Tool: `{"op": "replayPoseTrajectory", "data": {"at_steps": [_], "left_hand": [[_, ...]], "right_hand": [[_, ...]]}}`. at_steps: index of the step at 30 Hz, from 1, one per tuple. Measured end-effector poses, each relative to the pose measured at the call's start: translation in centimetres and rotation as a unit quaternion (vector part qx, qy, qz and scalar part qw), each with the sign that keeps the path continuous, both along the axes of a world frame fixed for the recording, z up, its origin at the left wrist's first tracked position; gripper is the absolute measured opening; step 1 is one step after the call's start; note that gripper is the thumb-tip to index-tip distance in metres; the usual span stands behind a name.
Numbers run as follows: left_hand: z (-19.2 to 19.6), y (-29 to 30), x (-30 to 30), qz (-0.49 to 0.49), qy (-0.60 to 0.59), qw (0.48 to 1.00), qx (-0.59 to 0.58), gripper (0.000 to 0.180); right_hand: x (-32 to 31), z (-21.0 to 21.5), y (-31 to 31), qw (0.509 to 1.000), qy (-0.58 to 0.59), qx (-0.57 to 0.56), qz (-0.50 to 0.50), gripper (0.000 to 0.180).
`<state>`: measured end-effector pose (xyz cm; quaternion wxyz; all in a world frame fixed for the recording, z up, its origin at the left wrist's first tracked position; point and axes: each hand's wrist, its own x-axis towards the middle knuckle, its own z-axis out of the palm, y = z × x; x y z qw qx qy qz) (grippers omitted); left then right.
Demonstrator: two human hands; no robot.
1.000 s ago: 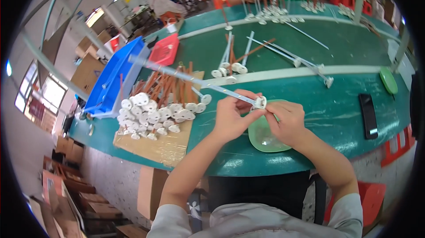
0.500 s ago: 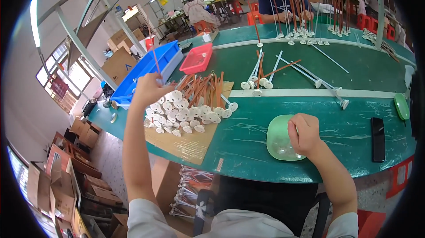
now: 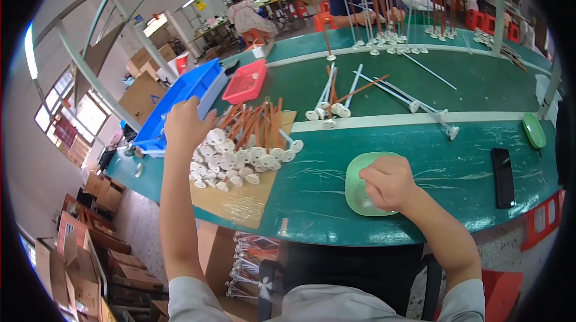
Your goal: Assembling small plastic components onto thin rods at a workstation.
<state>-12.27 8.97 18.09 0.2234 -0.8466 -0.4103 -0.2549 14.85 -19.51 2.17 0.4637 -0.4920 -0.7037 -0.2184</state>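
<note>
My left hand (image 3: 188, 123) is over the far left of the pile, next to the blue bin. Its thumb stands apart from the curled fingers, and no stick shows in it. The pile of brown sticks (image 3: 255, 130) with round white bases (image 3: 231, 159) lies on a cardboard sheet (image 3: 243, 205), bases toward me. My right hand (image 3: 389, 183) is closed above a light green dish (image 3: 355, 199) and covers part of it. Whatever its fingers may hold is hidden. Small clear bits seem to lie in the dish.
A blue bin (image 3: 180, 103) and a pink tray (image 3: 245, 82) stand beyond the pile. Loose sticks with bases (image 3: 329, 97) lie mid-table. A black phone (image 3: 503, 178) and small green dish (image 3: 533, 131) are at right. Across the table, a person (image 3: 363, 4) works behind upright sticks.
The brown stick that rose from my left hand is no longer visible there. My right hand stays closed over the dish. The whole view has shifted slightly.
</note>
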Motion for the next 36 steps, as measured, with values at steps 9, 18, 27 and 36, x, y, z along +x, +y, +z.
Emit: {"op": "replayPoseTrajectory", "data": {"at_steps": [9,18,27,36], "left_hand": [[-11.1,-2.1,17.0,-0.232,0.08,0.952,-0.182,0.047],[-16.9,-4.3,20.6,-0.212,-0.01,0.949,-0.233,0.047],[-16.7,-12.1,15.8,-0.402,-0.324,0.318,-0.795,0.036],[-17.5,-12.7,13.5,-0.428,-0.285,0.337,-0.788,0.039]], "right_hand": [[-0.2,-0.3,0.1,0.999,-0.032,-0.029,-0.018,0.014],[-0.2,0.2,-0.5,0.997,-0.012,-0.064,-0.053,0.02],[0.9,-0.2,1.1,0.986,0.063,0.026,-0.154,0.026],[0.0,-0.5,0.9,0.993,0.017,0.063,-0.098,0.026]]}}
